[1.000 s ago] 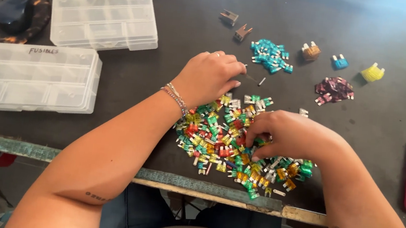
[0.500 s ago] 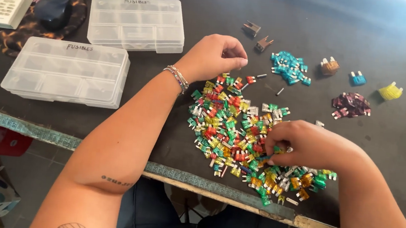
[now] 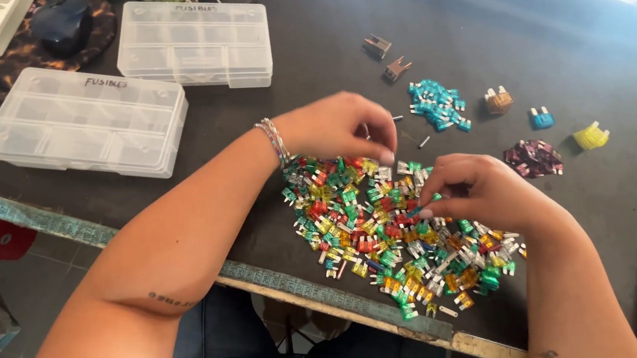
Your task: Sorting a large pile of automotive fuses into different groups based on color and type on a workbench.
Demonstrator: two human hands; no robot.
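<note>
- Multicoloured blade fuses: we see the mixed pile (image 3: 399, 226) on the dark table (image 3: 298, 68), near edge, centre.
- Step, as we judge it: picking single fuses out of the pile; sorted groups lie far right — teal heap (image 3: 438, 105), purple heap (image 3: 532, 157).
- Left hand (image 3: 335, 126) at the pile's far-left edge, grip pinched narrow; whether it holds a fuse we cannot tell.
- Right hand (image 3: 481, 191) rests on the pile, fingertips curled into the fuses, grip near closed; contents hidden.
- Next move calls for a fine pinch on one fuse without dragging neighbours.
- Clear compartment boxes (image 3: 87, 119) sit closed, left.
</note>
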